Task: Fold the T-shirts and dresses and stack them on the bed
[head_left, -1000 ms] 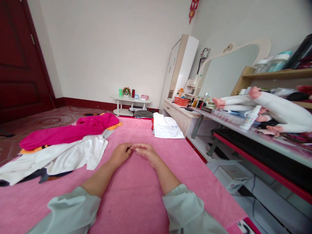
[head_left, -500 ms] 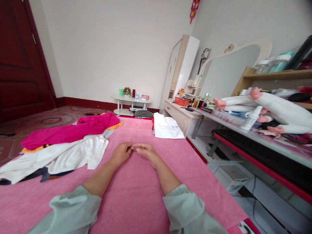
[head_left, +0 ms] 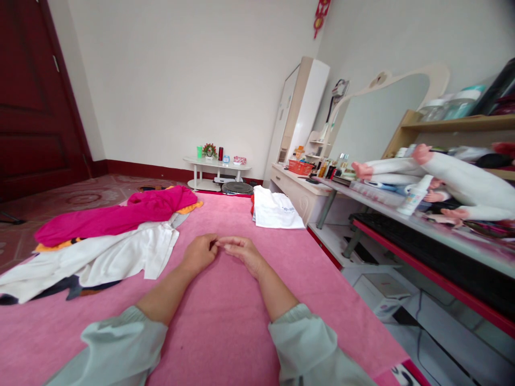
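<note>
We see the curled left hand (head_left: 200, 252) meet the right hand (head_left: 246, 254), its fingers spread loosely and slightly bent, at the fingertips over the pink bedspread (head_left: 225, 332), probably just resting. We see nothing held, but the left palm is hidden, so we cannot tell how tightly it closes. The folded white shirt (head_left: 276, 210) lies far right, seemingly set apart from the loose magenta garment (head_left: 108, 221) and white garment (head_left: 124, 251) at left, which partly cover dark cloth (head_left: 75, 289).

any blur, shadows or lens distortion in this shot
Head view: soft shadow darkens the pink cover between the forearms; head view: door and tall cabinet lean outward at the top, like wide-angle distortion; head view: the teal-lidded jar looks stretched and soft, and the upper right corner darkens.
</note>
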### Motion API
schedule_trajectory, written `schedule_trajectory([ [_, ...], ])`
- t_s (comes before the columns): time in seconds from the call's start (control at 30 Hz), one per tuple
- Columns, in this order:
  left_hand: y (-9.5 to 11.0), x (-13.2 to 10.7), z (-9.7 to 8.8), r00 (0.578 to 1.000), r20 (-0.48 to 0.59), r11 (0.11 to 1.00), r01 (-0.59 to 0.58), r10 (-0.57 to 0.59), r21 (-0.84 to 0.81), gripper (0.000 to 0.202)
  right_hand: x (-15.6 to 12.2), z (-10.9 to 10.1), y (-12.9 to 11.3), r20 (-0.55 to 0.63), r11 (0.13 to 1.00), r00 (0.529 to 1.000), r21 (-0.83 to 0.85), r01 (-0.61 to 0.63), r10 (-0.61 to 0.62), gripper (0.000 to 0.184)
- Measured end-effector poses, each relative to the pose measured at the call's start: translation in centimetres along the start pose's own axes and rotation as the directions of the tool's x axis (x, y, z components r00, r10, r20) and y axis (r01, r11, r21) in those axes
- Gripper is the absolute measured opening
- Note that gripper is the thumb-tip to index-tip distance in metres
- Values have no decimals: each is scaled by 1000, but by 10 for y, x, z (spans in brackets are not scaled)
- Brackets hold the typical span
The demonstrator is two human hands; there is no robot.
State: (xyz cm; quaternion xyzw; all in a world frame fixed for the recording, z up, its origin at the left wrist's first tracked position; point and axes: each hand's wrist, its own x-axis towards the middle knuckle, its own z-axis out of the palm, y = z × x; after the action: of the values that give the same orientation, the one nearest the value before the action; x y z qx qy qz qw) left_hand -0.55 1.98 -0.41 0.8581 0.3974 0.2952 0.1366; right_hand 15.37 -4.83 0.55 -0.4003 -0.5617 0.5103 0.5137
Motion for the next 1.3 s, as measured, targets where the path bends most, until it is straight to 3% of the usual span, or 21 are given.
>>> schedule_trajectory([
  [0.47, -2, 0, 0, 998, -11, 998, -54, 54, -27, 13, 0, -1, 2, 3, 999, 1000, 34, 13, -13, 42],
  [0.67, -7, 2, 2, 991, -28, 987, -132, 130, -93, 22, 0, -1, -1, -42, 999, 999, 53, -7, 10, 40],
  [1.1, -6, 2, 2, 996, -11, 984, -92, 92, -150, 24, 2, -4, 1, -124, 995, 992, 104, 8, 5, 37],
  [1.2, -3, 1, 0, 994, -13, 988, -105, 105, -110, 24, 2, -4, 1, -136, 996, 991, 95, 5, 8, 37],
  [1.3, 2, -2, -4, 995, -4, 994, -100, 101, 46, 24, 1, -4, 0, -131, 996, 991, 94, 6, 7, 36],
])
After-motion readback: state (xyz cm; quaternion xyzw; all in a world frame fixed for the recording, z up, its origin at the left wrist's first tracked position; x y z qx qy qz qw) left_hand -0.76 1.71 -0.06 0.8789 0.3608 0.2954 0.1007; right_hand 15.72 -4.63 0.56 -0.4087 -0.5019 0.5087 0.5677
